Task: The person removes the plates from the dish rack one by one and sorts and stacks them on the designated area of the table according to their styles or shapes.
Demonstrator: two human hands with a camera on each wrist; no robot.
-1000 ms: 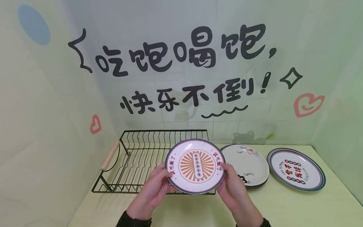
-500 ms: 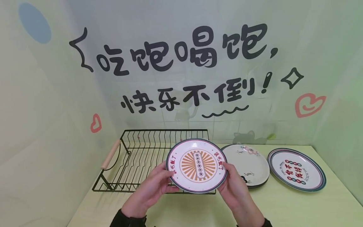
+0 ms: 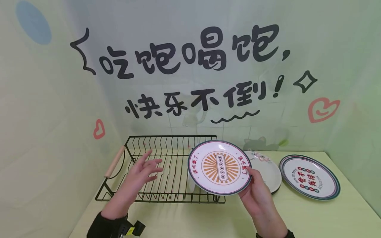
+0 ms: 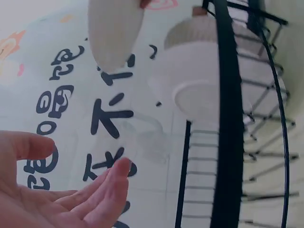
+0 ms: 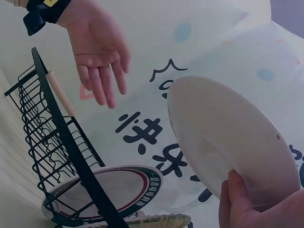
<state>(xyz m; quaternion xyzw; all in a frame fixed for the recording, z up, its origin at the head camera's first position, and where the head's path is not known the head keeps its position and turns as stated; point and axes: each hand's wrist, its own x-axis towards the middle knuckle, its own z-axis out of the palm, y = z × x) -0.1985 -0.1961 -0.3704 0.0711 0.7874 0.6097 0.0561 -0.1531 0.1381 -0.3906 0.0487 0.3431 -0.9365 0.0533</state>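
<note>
My right hand (image 3: 259, 198) holds a round plate (image 3: 219, 167) by its right edge, thumb on the face and fingers behind. Blue-green and red lines ring the plate, and an orange sunburst fills its middle. In the right wrist view its plain white back (image 5: 228, 137) shows. My left hand (image 3: 134, 181) is off the plate, fingers spread, over the left part of a black wire dish rack (image 3: 166, 202). A white plate (image 3: 191, 182) stands upright at the rack's right end, mostly hidden behind the held plate. From the right wrist, a green-and-red-rimmed plate (image 5: 154, 178) shows at the rack.
To the right of the rack, white plates with flowers (image 3: 269, 173) lie stacked on the pale table (image 3: 321, 218). Further right lies a blue-rimmed plate (image 3: 310, 177) with red characters. A wooden handle (image 3: 115, 162) marks the rack's left side. A printed wall sheet closes off the back.
My left hand has let go of the sunburst plate and moved left over the rack. The right hand has carried the plate slightly right and up, uncovering the white plate in the rack.
</note>
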